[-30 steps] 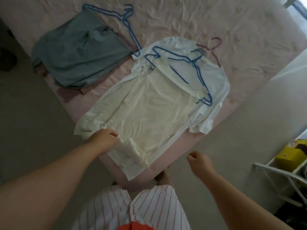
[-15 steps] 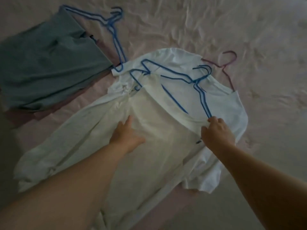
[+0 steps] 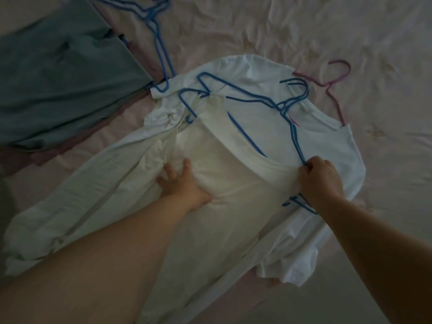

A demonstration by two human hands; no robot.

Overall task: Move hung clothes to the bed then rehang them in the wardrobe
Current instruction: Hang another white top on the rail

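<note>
The left hand (image 3: 184, 183) is lying flat, fingers spread, pressing on the cream garment (image 3: 224, 206); the right hand (image 3: 320, 178) is pinching the blue hanger (image 3: 295, 141) wire at the shoulder, fingers closed; beyond, a white shirt (image 3: 327, 146), a pink hanger (image 3: 336, 76) and teal clothes (image 3: 58, 85) are lying on the bed (image 3: 304, 24); the overlapping blue hangers risk snagging and dragging the neighbouring shirt.
</note>
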